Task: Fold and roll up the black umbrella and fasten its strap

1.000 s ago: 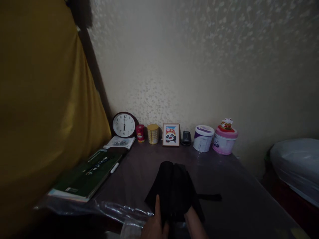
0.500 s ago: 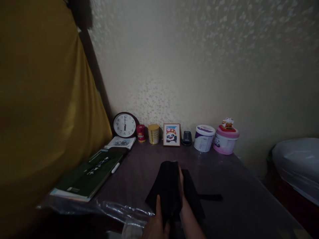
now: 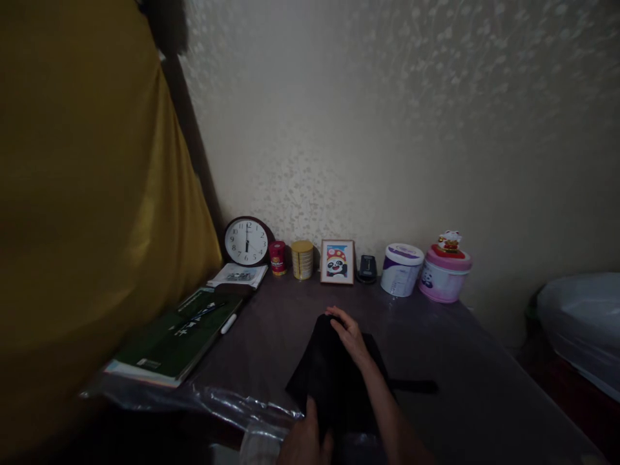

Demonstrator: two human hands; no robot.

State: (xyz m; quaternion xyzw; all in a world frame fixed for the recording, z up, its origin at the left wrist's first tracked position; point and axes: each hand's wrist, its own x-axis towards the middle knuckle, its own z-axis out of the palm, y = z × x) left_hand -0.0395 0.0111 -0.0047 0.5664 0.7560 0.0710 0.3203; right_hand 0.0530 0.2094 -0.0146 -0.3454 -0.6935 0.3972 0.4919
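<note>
Black cloth (image 3: 334, 378) lies flat on the dark table (image 3: 465, 381), centre-near, just ahead of me. A thin black strap (image 3: 414, 386) runs off its right edge along the table.

My right hand (image 3: 347, 334) is laid open across the cloth's far end, fingers spread, palm down, touching the fabric. My left hand (image 3: 306, 440) sits at the near edge, thumb up against the cloth; the rest is cut off by the frame bottom, so I can't tell if it grips or just presses.

Clear plastic sheet (image 3: 217, 408) is crumpled along the near-left table edge, touching the cloth's left corner.

Left side: green book (image 3: 174, 339) with a white pen (image 3: 228, 323) beside it, smaller booklet (image 3: 238, 276) beyond.

Back row against the wall, left to right: clock (image 3: 247, 241), red tin (image 3: 278, 258), gold tin (image 3: 302, 259), framed panda picture (image 3: 337, 261), small dark device (image 3: 367, 268), white tub (image 3: 400, 269), pink tub (image 3: 444, 276) with a figurine on top.

Yellow curtain (image 3: 82, 213) fills the left. All of it is well apart from my hands.
</note>
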